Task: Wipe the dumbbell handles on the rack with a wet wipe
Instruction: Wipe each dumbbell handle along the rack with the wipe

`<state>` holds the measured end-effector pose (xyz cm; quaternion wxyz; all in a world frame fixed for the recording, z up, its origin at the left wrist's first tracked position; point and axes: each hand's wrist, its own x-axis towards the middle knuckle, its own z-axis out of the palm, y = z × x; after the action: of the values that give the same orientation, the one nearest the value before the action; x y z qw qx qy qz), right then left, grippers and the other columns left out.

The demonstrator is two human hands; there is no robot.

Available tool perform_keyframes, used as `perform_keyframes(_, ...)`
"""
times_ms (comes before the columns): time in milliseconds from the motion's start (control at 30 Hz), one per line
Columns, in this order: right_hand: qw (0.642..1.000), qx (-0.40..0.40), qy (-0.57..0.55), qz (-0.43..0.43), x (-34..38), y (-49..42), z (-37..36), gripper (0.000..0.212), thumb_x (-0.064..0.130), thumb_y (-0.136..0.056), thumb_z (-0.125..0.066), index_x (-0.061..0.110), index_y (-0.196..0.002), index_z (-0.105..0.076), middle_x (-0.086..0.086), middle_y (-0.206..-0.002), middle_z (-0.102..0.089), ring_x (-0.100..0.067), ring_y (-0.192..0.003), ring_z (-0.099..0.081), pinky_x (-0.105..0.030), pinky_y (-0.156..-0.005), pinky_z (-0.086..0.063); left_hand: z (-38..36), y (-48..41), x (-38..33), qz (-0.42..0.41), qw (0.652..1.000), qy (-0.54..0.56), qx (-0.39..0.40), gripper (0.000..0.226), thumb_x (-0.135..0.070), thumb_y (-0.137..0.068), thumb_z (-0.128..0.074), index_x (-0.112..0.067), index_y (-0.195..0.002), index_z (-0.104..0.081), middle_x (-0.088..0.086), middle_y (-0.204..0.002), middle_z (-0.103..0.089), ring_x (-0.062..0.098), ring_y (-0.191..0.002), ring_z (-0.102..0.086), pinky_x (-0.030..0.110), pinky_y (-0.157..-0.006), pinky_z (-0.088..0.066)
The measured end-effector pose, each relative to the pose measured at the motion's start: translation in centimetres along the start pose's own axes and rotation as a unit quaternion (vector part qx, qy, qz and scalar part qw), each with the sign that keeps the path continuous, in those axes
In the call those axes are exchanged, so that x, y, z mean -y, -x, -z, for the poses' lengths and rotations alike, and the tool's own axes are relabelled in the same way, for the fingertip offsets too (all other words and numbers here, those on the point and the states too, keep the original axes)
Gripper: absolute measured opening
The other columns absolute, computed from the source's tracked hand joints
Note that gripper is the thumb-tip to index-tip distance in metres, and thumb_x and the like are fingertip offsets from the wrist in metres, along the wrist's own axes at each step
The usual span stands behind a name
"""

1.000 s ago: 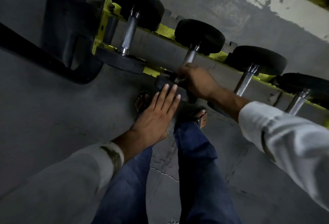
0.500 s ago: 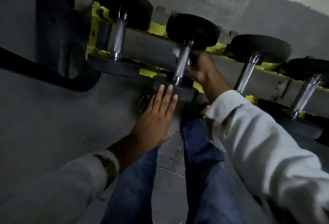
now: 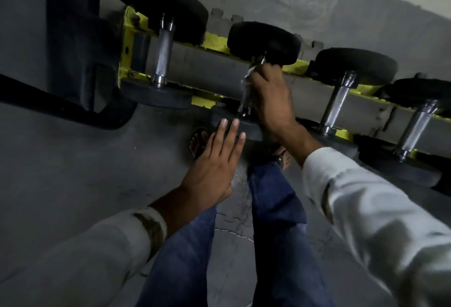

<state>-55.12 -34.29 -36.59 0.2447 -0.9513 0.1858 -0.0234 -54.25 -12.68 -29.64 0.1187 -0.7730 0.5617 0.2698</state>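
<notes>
At mid-frame the right hand (image 3: 271,96) is curled round the handle (image 3: 244,104) of the second dumbbell (image 3: 263,40) from the left. Its fingers are clamped on a wipe (image 3: 247,81), which shows as a pale, shiny strip along the handle at the hand's left edge and reaches up toward the far head. Only a short piece of bare metal shows below the hand, just above the near head. The left hand (image 3: 214,160) lies lower, at centre, fingers straight and close together, with the fingertips (image 3: 234,123) touching the edge of that near head and holding nothing. All four dumbbells lie across the yellow rack (image 3: 214,42), which runs from upper left down to the right edge. Their black heads rest on its two rails and their handles bridge the gap between. The first dumbbell (image 3: 164,53) sits at upper left with its knurled grip bare. The third dumbbell (image 3: 338,101) and fourth dumbbell (image 3: 417,126) lie to the right of the working hand, also bare. A black frame (image 3: 73,38) stands at the rack's left end. Below the hands are white sleeves, jeans (image 3: 275,233) and a sandalled foot (image 3: 199,140) on the grey floor (image 3: 73,172).
</notes>
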Motion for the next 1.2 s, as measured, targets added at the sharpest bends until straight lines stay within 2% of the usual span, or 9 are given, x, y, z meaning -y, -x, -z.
perform_keyframes(133,0.980,0.065,0.153,0.105,-1.7,-1.9,0.6,0.031,0.019,-0.093,-0.052,0.015,-0.123,-0.059,-0.008,-0.135,-0.054,-0.029,-0.129,-0.044,-0.042,-0.096,-0.044,0.0,0.1,0.1,-0.001,1.000,-0.004,0.006,0.118,-0.052,-0.087,-0.060,0.005,-0.158,0.015,0.035,-0.159,0.030,0.053,-0.151,0.019,0.058,-0.125,-0.013)
perform_keyframes(367,0.902,0.323,0.194,0.213,2.3,-3.8,1.0,0.028,0.035,-0.099,-0.052,0.015,-0.109,-0.069,-0.009,-0.106,-0.068,-0.028,-0.097,-0.066,-0.037,-0.073,-0.049,0.4,0.1,-0.1,0.005,1.000,-0.016,0.014,0.124,-0.058,-0.085,-0.062,0.005,-0.157,0.017,0.036,-0.158,0.032,0.054,-0.151,0.018,0.057,-0.125,-0.012)
perform_keyframes(500,0.912,0.259,0.249,0.197,0.8,-6.4,3.1,0.024,0.023,-0.094,-0.050,0.014,-0.108,-0.068,-0.010,-0.109,-0.066,-0.033,-0.104,-0.064,-0.036,-0.062,-0.038,0.4,0.1,-0.3,0.011,1.000,-0.019,0.008,0.122,-0.057,-0.087,-0.060,0.006,-0.157,0.018,0.036,-0.157,0.033,0.053,-0.151,0.019,0.057,-0.125,-0.013)
perform_keyframes(700,0.913,0.270,0.088,0.292,-0.1,-1.7,2.7,0.026,0.029,-0.093,-0.047,0.012,-0.099,-0.065,-0.010,-0.104,-0.056,-0.031,-0.101,-0.054,-0.042,-0.062,-0.051,0.5,0.1,-1.1,0.028,0.999,-0.013,0.011,0.115,-0.052,-0.090,-0.055,0.006,-0.156,0.020,0.037,-0.156,0.035,0.054,-0.150,0.019,0.056,-0.126,-0.011)
perform_keyframes(800,0.964,0.204,0.043,0.163,-0.9,-0.8,2.6,0.022,0.015,-0.088,-0.065,0.014,-0.108,-0.056,-0.011,-0.112,-0.049,-0.030,-0.095,-0.057,-0.035,-0.063,-0.042,0.6,0.1,-1.1,0.028,0.999,-0.018,0.012,0.115,-0.052,-0.091,-0.054,0.006,-0.155,0.021,0.037,-0.155,0.035,0.054,-0.150,0.021,0.056,-0.126,-0.011)
perform_keyframes(900,0.984,0.097,-0.121,-0.083,0.0,2.1,1.0,0.023,0.012,-0.086,-0.065,0.012,-0.107,-0.055,-0.009,-0.107,-0.057,-0.028,-0.089,-0.061,-0.037,-0.068,-0.045,0.4,-0.1,-1.0,0.026,0.999,-0.018,0.010,0.115,-0.053,-0.091,-0.054,0.007,-0.155,0.021,0.038,-0.156,0.034,0.055,-0.150,0.020,0.057,-0.125,-0.013)
perform_keyframes(1000,0.906,-0.006,-0.310,-0.290,1.2,2.8,-0.6,0.009,0.014,-0.089,-0.064,0.013,-0.095,-0.058,-0.002,-0.087,-0.066,-0.014,-0.078,-0.064,-0.039,-0.074,-0.054,0.3,-0.1,-1.0,0.024,0.999,-0.021,0.005,0.114,-0.053,-0.091,-0.053,0.008,-0.156,0.018,0.038,-0.156,0.032,0.056,-0.150,0.019,0.057,-0.125,-0.013)
perform_keyframes(1100,0.837,-0.078,-0.359,-0.405,0.2,-0.7,-1.8,0.012,0.023,-0.088,-0.065,0.011,-0.086,-0.065,-0.003,-0.078,-0.066,-0.012,-0.071,-0.057,-0.033,-0.070,-0.051,-0.1,-0.1,-0.9,0.019,1.000,-0.023,0.004,0.118,-0.057,-0.090,-0.054,0.008,-0.155,0.019,0.039,-0.157,0.030,0.056,-0.150,0.017,0.057,-0.125,-0.013)
perform_keyframes(1200,0.797,-0.035,-0.401,-0.450,-1.9,-4.2,-2.3,0.016,0.017,-0.093,-0.053,0.018,-0.079,-0.059,-0.002,-0.081,-0.061,-0.011,-0.069,-0.053,-0.029,-0.072,-0.048,-0.5,-0.2,-0.7,0.013,0.999,-0.030,-0.007,0.117,-0.056,-0.089,-0.054,0.009,-0.155,0.018,0.040,-0.157,0.028,0.056,-0.150,0.015,0.057,-0.125,-0.013)
